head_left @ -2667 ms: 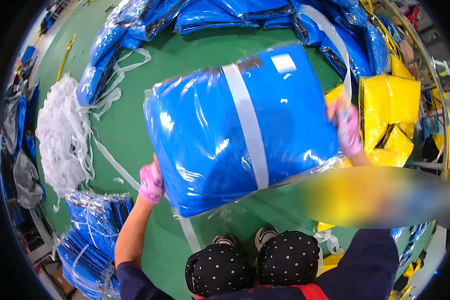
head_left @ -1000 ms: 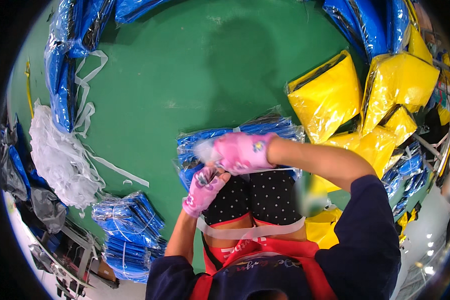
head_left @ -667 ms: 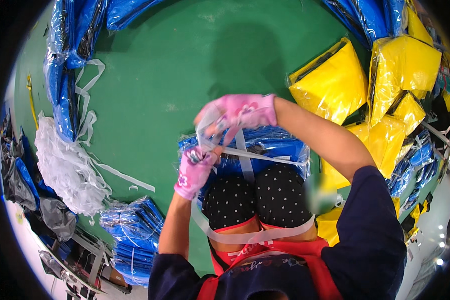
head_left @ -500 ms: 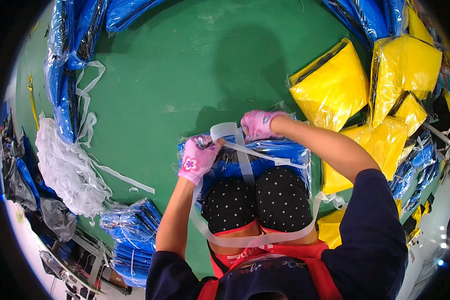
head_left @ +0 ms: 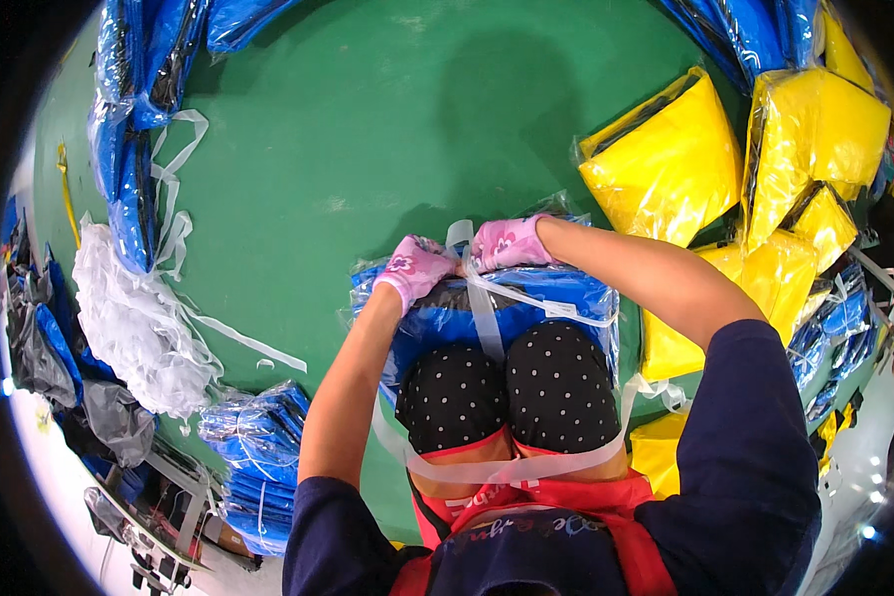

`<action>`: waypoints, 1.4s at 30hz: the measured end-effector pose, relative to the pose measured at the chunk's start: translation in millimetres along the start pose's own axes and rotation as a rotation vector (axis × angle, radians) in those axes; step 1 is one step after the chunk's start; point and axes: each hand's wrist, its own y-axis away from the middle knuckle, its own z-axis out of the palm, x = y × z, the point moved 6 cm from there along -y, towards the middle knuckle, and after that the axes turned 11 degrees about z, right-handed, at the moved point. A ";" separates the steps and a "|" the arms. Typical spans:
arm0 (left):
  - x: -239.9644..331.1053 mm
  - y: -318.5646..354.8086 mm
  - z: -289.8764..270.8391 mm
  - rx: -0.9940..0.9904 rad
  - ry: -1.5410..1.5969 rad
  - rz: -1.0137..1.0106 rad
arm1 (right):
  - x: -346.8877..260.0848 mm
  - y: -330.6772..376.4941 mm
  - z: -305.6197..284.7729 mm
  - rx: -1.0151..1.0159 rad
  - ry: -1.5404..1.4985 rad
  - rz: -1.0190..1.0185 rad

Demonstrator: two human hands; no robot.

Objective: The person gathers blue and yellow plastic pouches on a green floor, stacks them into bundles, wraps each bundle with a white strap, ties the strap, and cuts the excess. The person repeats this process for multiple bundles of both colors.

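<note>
Two gloved hands are meeting at the far edge of a blue bundle (head_left: 437, 323) lying on the green floor (head_left: 368, 129) under the person's knees. Left hand (head_left: 414, 268) and right hand (head_left: 507, 243) are each pinching the white strap (head_left: 484, 323) crossing the bundle.

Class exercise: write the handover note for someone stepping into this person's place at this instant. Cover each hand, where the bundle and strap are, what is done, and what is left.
Left hand, pink glove: on the far edge of the blue bundle, gripping the white strap.
Right hand, pink glove: beside it, pinching the strap's upright end.
Bundle: on the green floor, pinned under both knees.
Done: strap runs over the bundle's top and loops back around the knees.
Left: apparently tightening and tying it; no finished knot shows.
Nearby: yellow bundles right, loose strap pile left.
</note>
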 end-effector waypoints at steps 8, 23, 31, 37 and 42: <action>-6.0 152.5 -49.9 0.726 -0.460 0.310 | -11.6 43.6 7.8 0.370 -0.499 -0.207; -108.6 199.5 16.7 0.609 -0.059 0.157 | -96.3 106.0 200.9 1.327 1.139 0.042; -142.7 179.2 25.7 0.754 0.294 0.207 | -97.9 66.6 193.0 0.662 0.226 -0.228; -183.6 160.7 38.9 0.822 0.414 0.297 | -124.9 6.6 179.8 -0.025 -0.308 -0.249; -173.1 186.0 47.6 0.805 0.048 0.251 | -28.2 -77.0 196.4 -0.322 -0.701 -0.115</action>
